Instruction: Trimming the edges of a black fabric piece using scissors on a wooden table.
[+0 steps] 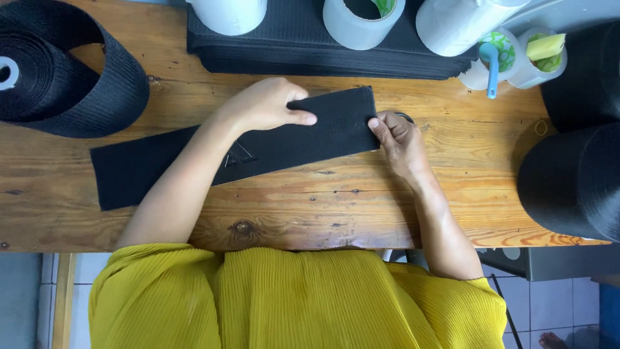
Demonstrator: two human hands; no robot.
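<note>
A long black strip of woven webbing (148, 165) lies slanted across the wooden table (323, 213). My left hand (268, 103) rests on top of the strip near its right part, fingers curled and thumb pressing down on the fabric. My right hand (397, 139) pinches the strip's right end by its edge. A small dark round object is partly hidden under my right hand.
A big roll of black webbing (58, 71) sits at the far left. A stack of black cut pieces (303, 45) lies at the back with rolls of tape (361, 19) and white rolls on it. Two white cups (516, 58) and black rolls (575, 181) stand at right.
</note>
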